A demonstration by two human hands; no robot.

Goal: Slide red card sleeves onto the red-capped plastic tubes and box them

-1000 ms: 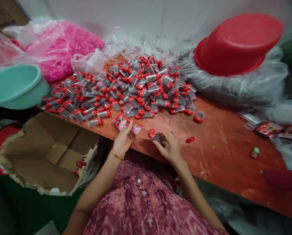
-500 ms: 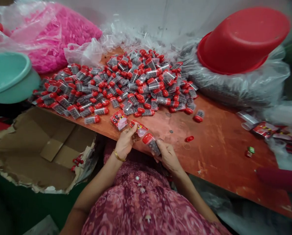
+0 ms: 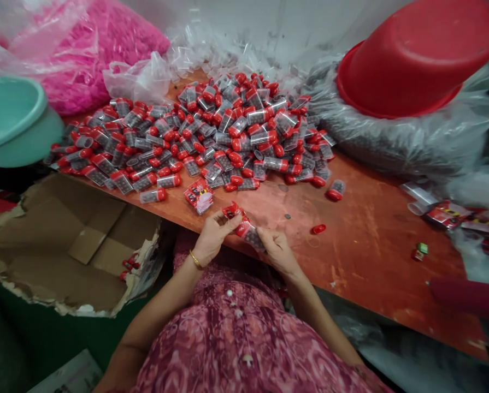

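A red printed sleeve [image 3: 231, 209] is pinched by the left hand [image 3: 211, 237], and a red-capped container [image 3: 253, 238] is gripped by the right hand [image 3: 279, 252], both at the near edge of the worktop [image 3: 363, 234]. Fitting of the sleeve is judged to be in hand (whether the capped end is encircled cannot be told); a steady container and a squared sleeve are called for. A stack of printed sleeves [image 3: 199, 196], liable to be nudged, is noted just beyond the left hand; farther back, a heap of containers [image 3: 228, 134] is spread.
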